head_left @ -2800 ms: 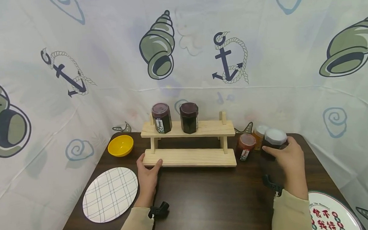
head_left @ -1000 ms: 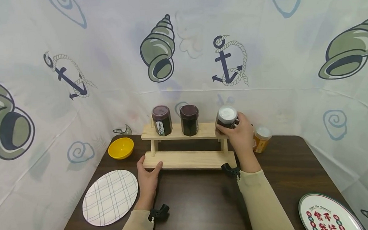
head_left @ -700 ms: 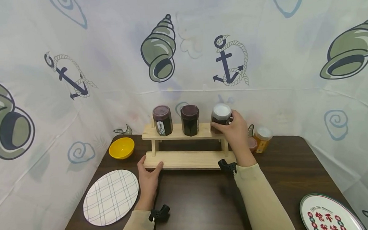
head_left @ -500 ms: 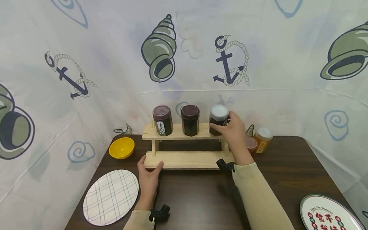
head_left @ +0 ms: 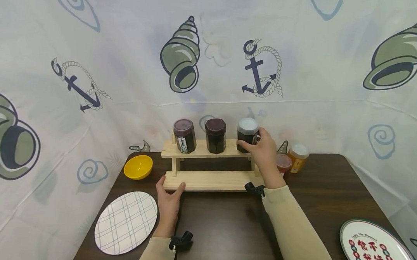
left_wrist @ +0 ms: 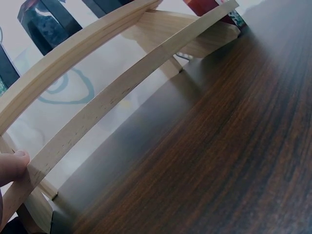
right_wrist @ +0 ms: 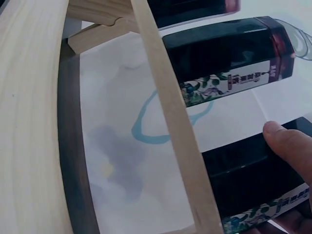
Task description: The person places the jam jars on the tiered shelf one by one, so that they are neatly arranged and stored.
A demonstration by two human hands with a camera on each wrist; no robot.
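My right hand (head_left: pixel 263 152) has its fingers curled round the white-lidded jar (head_left: pixel 247 130) on the wooden rack (head_left: pixel 214 180), top shelf; glass looks heavy, slick, breakable, so I grip mid-body. Left hand (head_left: pixel 168 199) presses the rack's bottom shelf

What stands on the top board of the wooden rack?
Three dark jars stand on the top board: two with dark lids and a white-lidded jar, gripped by the right hand. That hand covers its lower right side.
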